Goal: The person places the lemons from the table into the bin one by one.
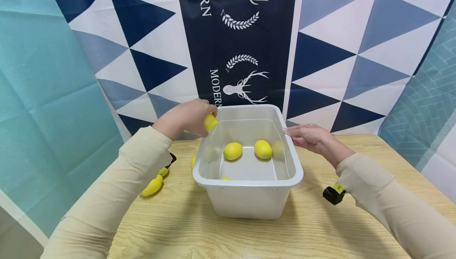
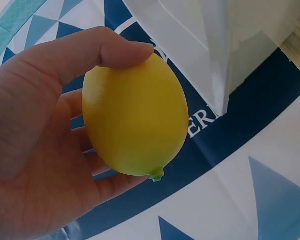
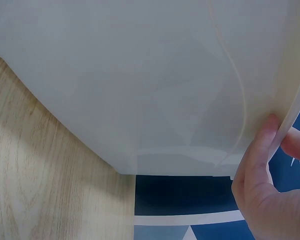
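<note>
One lemon sits in the left grip.

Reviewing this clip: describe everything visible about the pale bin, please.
The pale grey-white bin looks like smooth, rigid plastic, open-topped, with rounded corners, walls tapering to a narrower base and a flared rim. It stands upright on the wooden table. The right grip pinches its rim on the right side. Two yellow lemons lie inside; a third barely shows past the near rim.
</note>
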Available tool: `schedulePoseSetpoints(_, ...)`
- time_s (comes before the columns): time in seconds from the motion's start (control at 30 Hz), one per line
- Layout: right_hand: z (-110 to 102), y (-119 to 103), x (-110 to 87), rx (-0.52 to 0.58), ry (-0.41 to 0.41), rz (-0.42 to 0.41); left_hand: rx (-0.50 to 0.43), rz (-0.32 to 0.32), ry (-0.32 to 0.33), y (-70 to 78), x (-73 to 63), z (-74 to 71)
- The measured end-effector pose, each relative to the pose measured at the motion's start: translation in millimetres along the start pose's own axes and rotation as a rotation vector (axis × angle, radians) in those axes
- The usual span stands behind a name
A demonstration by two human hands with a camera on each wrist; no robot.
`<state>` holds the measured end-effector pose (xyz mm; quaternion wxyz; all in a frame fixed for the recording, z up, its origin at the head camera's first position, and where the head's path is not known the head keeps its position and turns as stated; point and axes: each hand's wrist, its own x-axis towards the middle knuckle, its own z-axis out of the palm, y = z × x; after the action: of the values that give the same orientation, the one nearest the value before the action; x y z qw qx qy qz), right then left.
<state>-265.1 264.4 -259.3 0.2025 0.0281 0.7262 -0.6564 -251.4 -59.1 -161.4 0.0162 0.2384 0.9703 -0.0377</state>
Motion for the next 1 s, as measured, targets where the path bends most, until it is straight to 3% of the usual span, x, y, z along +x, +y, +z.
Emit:
schedulePoseSetpoints(0.3, -1, -2, -1.6, 0.016, 0.008, -0.003, 0.003, 0.048, -0.017, 9.1, 20.4, -1.6)
schedulePoseSetpoints(1.0, 3, -1, -2.5, 0.033, 0.009, 0.012, -0.026, 0.183, -0.105, 35.4, 73.0, 13.1)
